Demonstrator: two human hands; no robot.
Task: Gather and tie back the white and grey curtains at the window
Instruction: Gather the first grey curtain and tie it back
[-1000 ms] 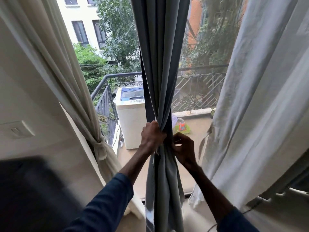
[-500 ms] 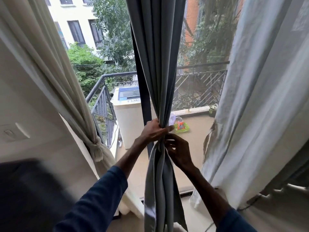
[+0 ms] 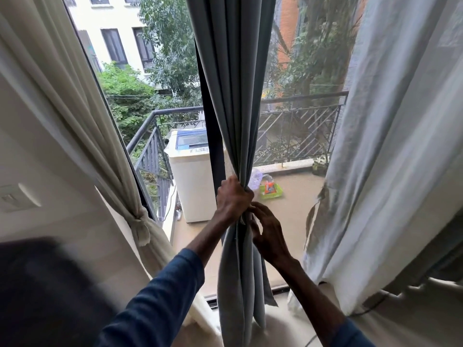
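A grey curtain [image 3: 233, 78] hangs bunched in the middle of the window. My left hand [image 3: 231, 199] grips the gathered folds at waist height. Just below and to the right, my right hand [image 3: 269, 232] has its fingers spread and loosely bent against the fabric's right edge; its fingertips touch the cloth beside my left hand. On the left, a cream-white curtain [image 3: 82, 116] is knotted back with a fabric tie [image 3: 141, 225]. A loose white curtain [image 3: 390, 151] hangs at the right.
Behind the glass lies a balcony with a white washing machine [image 3: 193, 176], a dark metal railing [image 3: 295, 131] and a green tray with small items [image 3: 270, 191] on the floor. A wall switch [image 3: 15, 196] sits at the left. A dark blurred shape [image 3: 45, 291] fills the lower left.
My left hand keeps its grip on the grey bunch. My right hand has loosened from a closed pinch at the fabric to spread fingers slightly lower. The view has shifted a little.
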